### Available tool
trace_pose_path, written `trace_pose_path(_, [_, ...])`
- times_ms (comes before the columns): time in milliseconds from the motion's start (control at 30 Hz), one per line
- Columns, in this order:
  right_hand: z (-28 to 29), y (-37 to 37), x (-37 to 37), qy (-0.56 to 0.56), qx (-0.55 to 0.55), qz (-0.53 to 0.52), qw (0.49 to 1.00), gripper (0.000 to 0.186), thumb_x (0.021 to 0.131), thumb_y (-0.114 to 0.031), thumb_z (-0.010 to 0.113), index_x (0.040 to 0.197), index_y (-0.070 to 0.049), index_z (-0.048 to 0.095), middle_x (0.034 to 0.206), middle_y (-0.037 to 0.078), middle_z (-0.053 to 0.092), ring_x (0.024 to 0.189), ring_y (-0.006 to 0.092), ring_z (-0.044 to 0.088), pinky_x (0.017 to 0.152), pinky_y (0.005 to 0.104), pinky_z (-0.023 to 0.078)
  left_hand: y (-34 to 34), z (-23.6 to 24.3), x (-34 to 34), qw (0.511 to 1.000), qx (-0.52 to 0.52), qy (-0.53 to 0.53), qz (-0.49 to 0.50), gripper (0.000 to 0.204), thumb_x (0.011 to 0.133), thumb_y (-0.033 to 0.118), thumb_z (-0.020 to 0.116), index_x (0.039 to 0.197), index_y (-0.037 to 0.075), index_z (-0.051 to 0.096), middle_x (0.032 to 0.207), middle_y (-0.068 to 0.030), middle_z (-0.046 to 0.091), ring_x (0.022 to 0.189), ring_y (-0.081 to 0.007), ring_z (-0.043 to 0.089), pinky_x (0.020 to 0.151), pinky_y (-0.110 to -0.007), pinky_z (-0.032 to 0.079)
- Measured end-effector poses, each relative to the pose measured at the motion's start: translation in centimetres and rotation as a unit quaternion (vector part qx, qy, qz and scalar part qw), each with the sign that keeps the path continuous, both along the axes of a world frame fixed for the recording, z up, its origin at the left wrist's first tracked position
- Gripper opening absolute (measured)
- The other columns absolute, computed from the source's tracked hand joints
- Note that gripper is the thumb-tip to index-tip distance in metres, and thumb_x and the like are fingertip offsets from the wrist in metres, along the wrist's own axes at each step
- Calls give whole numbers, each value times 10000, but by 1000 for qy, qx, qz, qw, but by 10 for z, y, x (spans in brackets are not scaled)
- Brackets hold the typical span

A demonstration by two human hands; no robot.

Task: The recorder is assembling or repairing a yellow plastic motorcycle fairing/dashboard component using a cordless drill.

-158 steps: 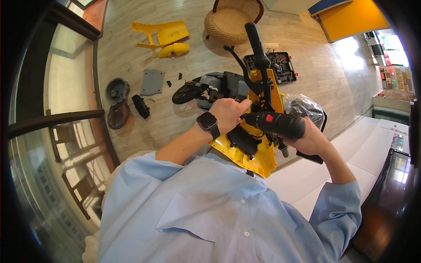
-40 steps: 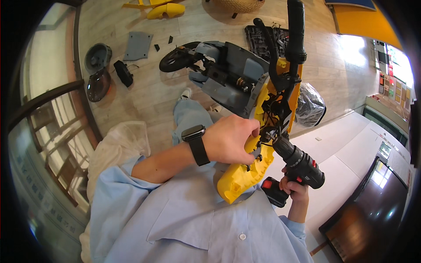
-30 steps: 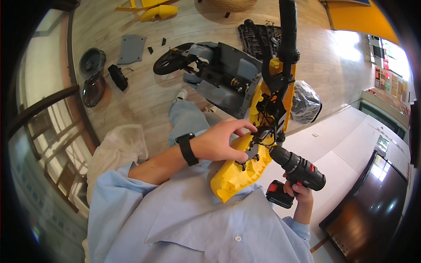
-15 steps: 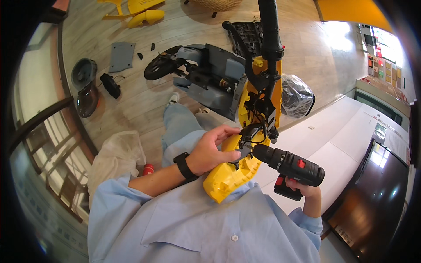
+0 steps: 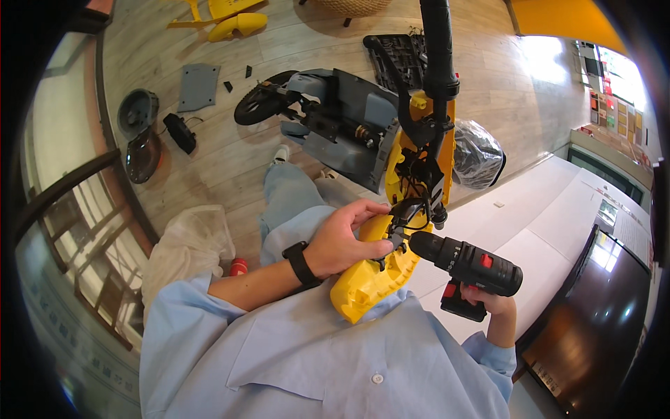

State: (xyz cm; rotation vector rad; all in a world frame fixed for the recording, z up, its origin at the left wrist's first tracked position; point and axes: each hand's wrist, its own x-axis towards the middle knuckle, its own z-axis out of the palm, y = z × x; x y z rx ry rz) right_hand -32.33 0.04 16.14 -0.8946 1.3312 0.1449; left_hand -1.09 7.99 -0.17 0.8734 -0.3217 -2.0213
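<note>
My left hand (image 5: 342,241), with a black watch on its wrist, grips the yellow plastic housing (image 5: 356,297) at the front of an electric scooter (image 5: 342,140). Its thumb lies over the small dark part (image 5: 396,237) and cables on the inner side. The right hand (image 5: 494,302) is wrapped round the handle of a black cordless drill (image 5: 481,267) with red details. Held level, the drill points left, its bit against or just short of that dark part; the exact contact is too small to tell. Beyond my hands runs the black handlebar (image 5: 438,59) with its brake lever (image 5: 391,66).
Behind the scooter lies an open tool case (image 5: 394,61). Loose parts lie on the wood floor at left: a grey panel (image 5: 198,87), a round grey part (image 5: 136,112) and yellow panels (image 5: 237,26). A plastic-wrapped item (image 5: 477,157) stands right of the scooter, near a white surface (image 5: 516,230).
The whole view has shifted slightly. Both hands keep their grips, and the drill still points at the same spot, with its thin bit now showing a little more.
</note>
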Motion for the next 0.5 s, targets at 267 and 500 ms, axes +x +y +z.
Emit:
trace_pose_path(267, [8,-27,13,1,-316,301,900,359,741,-83,793,1080,-58,677,892,82,693,755,219,641,702,359,484,-6,5,6,1000,12,14,-17,648,748,39,793,1323,-15,499,1315,-142,574,1254,-188,539,1094,-310,414])
trace_pose_path(500, [25,-68,59,148,-23,390,908,456,667,-199,820,1086,-83,683,973,80,693,795,262,625,877,370,403,-4,1,6,999,12,-14,-30,710,729,29,805,1363,-49,494,1336,-149,574,1255,-183,541,1095,-312,414])
